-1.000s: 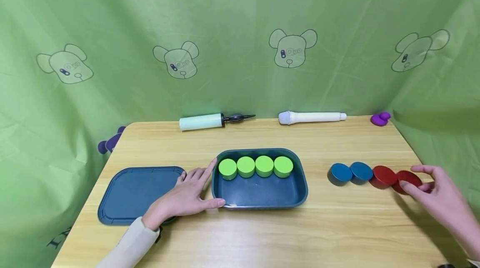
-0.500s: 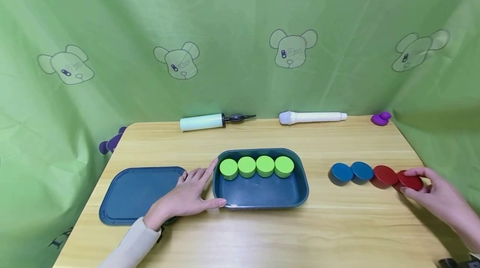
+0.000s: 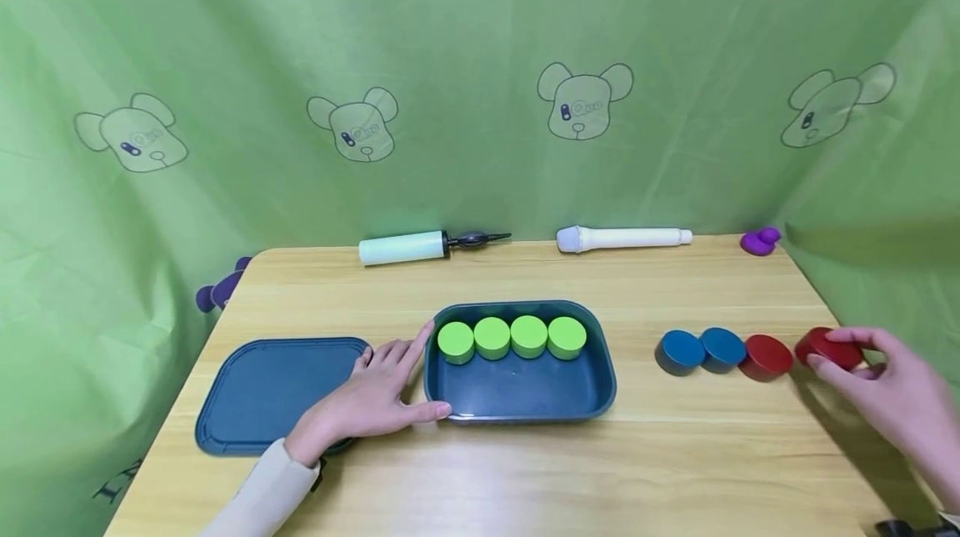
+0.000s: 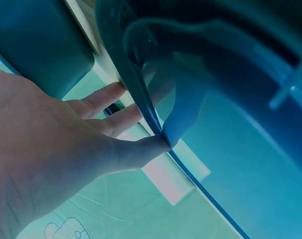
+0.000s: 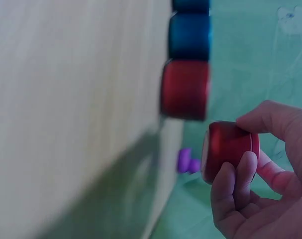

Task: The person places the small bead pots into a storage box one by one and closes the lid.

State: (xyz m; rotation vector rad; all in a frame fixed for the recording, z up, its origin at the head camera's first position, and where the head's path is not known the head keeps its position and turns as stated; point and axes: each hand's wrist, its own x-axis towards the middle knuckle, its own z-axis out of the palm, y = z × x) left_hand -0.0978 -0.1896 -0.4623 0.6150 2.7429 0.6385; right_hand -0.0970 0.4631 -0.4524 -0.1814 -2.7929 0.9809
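Note:
At the right side of the table, my right hand pinches a small red round tin between thumb and fingers, lifted off the tabletop. Another red round tin stands to its left, followed by two blue round tins in the same row. My left hand lies with spread, straight fingers against the left end of a dark blue rectangular box; the thumb touches its near corner. Along the box's back wall, several green round tins stand in a row.
A dark blue lid lies left of the box, partly under my left wrist. Along the back edge are a hand pump, a white microphone and a purple duck. Green cloth hangs behind.
My right hand has closed on the end red tin and raised it, moving it away from the other red one. The left hand stays at the box.

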